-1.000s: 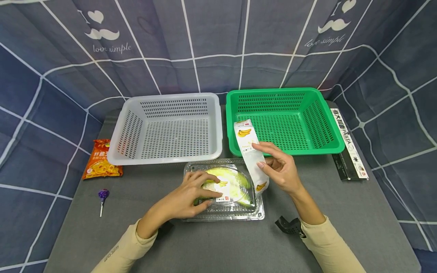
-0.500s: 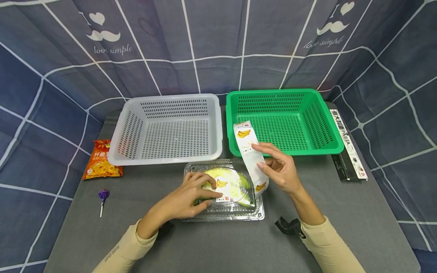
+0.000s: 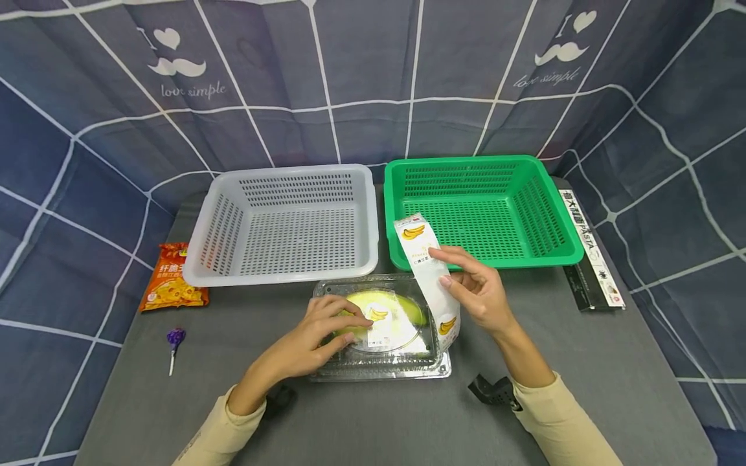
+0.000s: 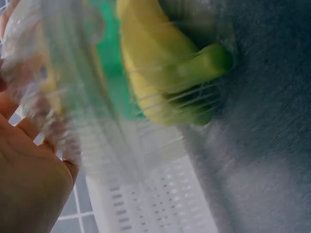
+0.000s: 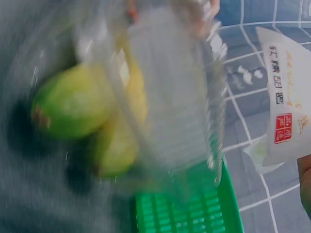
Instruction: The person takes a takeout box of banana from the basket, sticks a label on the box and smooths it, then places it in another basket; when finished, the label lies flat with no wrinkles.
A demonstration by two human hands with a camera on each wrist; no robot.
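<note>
A clear plastic clamshell box (image 3: 379, 372) lies at the front middle of the table, with green-yellow bananas (image 3: 415, 309) inside. On its lid sits a white label (image 3: 380, 333) with a banana picture. My left hand (image 3: 311, 340) rests on the lid from the left, its fingertips at this label. Blurred in both wrist views, the lid slants above the bananas (image 4: 150, 58). Over the box's right side, my right hand (image 3: 480, 291) pinches a long strip of banana labels (image 3: 428, 268) between thumb and fingers. The strip's lower end curls beside the lid.
Behind the box stand a white basket (image 3: 280, 279) and a green basket (image 3: 489, 263), side by side. An orange snack bag (image 3: 173, 278) and a purple lollipop (image 3: 175, 338) lie at left. A black-and-white pasta box (image 3: 594, 259) is at right.
My left fingers have shifted slightly on the lid and drawn closer together over the label. My right hand keeps holding the label strip in nearly the same place. The head view tilts slightly.
</note>
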